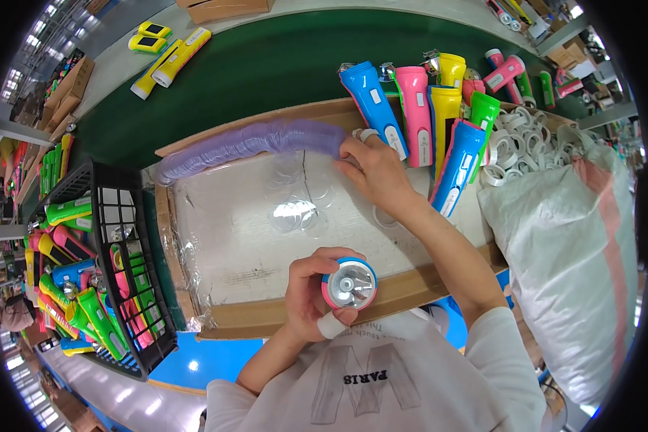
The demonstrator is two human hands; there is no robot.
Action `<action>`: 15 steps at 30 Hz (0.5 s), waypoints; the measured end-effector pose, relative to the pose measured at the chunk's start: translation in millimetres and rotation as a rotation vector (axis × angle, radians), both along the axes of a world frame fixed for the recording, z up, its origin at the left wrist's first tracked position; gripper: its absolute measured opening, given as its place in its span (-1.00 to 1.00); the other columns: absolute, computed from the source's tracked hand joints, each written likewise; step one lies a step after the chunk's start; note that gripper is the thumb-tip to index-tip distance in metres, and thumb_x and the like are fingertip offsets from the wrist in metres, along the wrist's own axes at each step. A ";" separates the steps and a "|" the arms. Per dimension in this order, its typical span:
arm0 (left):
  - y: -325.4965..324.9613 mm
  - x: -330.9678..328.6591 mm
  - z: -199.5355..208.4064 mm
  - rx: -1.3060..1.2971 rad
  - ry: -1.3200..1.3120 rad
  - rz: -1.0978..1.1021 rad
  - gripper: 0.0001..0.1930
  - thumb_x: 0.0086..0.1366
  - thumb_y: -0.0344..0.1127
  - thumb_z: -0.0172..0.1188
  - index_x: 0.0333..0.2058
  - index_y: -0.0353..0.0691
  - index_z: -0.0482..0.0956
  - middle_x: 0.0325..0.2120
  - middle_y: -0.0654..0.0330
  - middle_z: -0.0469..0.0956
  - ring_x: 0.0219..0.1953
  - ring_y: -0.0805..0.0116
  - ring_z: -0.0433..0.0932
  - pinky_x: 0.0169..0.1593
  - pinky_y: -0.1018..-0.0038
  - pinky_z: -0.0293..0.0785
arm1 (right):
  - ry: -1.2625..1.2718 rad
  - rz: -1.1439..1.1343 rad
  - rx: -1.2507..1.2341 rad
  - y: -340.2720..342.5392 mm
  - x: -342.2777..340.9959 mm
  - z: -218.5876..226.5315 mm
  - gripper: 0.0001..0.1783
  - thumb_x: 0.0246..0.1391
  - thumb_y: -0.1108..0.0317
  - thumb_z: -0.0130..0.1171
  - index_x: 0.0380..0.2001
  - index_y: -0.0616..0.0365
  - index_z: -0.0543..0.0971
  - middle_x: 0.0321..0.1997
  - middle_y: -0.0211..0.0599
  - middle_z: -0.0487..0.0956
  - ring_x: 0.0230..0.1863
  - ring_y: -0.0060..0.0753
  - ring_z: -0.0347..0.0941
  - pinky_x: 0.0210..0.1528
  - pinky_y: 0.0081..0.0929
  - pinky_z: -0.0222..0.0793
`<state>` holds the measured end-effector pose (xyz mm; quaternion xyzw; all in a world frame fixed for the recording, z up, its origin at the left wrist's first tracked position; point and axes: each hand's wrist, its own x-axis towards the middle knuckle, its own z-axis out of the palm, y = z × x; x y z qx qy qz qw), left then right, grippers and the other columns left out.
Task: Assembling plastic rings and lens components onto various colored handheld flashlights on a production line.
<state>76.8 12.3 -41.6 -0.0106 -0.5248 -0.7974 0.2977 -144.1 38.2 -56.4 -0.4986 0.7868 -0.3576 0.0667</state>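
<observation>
My left hand [311, 294] is closed around a flashlight [350, 283] whose round silver reflector faces up, with a blue and pink rim. A white band [331, 325] wraps that hand's thumb. My right hand [376, 171] reaches to the right end of a long row of clear purplish plastic discs [255, 140], fingertips pinched at the end disc. Right by its fingers shows a white ring [368, 135], partly hidden. Loose clear discs [295, 214] lie in the shallow cardboard tray [230, 252] under my hands.
Blue, pink, yellow and green flashlights [412, 108] lie at the tray's right end beside a heap of white rings [518, 144]. A white woven sack [561, 252] bulges at the right. A black crate [122, 216] of flashlights stands left. Yellow flashlights [183, 57] lie on the green bench.
</observation>
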 end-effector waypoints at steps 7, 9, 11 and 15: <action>-0.5 -0.5 2.5 0.002 -0.020 0.001 -0.36 0.11 -0.35 0.41 0.06 -0.19 0.18 0.06 -0.20 0.32 0.03 0.12 0.45 0.04 0.30 0.45 | 0.053 -0.006 0.046 23.5 10.7 27.5 -0.76 -0.05 0.37 0.37 -0.32 0.13 0.53 -0.34 -0.10 0.53 -0.31 -0.02 0.53 -0.31 -0.20 0.42; -1.0 -1.3 4.0 0.000 -0.042 0.015 -0.37 0.13 -0.35 0.39 0.07 -0.20 0.18 0.07 -0.19 0.33 0.04 0.14 0.45 0.05 0.29 0.44 | 0.012 -0.008 0.090 39.3 12.4 46.9 -0.73 -0.08 0.37 0.40 -0.29 0.12 0.55 -0.28 -0.12 0.57 -0.28 -0.06 0.54 -0.27 -0.26 0.44; 1.5 -0.2 6.4 -0.006 -0.089 0.053 -0.39 0.16 -0.36 0.36 0.08 -0.21 0.16 0.08 -0.14 0.33 0.06 0.17 0.43 0.09 0.28 0.42 | -0.518 0.261 -0.197 56.9 19.4 74.7 -0.67 -0.16 0.40 0.45 -0.27 0.14 0.59 -0.17 -0.13 0.58 -0.20 -0.14 0.57 -0.17 -0.34 0.47; 4.4 -3.7 13.5 -0.004 -0.087 0.080 -0.39 0.17 -0.38 0.34 0.09 -0.22 0.15 0.07 -0.11 0.32 0.07 0.18 0.43 0.10 0.28 0.41 | -0.428 0.507 -0.174 86.6 48.1 101.9 -0.62 -0.26 0.46 0.50 -0.26 0.19 0.64 -0.04 -0.11 0.53 -0.11 -0.18 0.55 -0.07 -0.39 0.48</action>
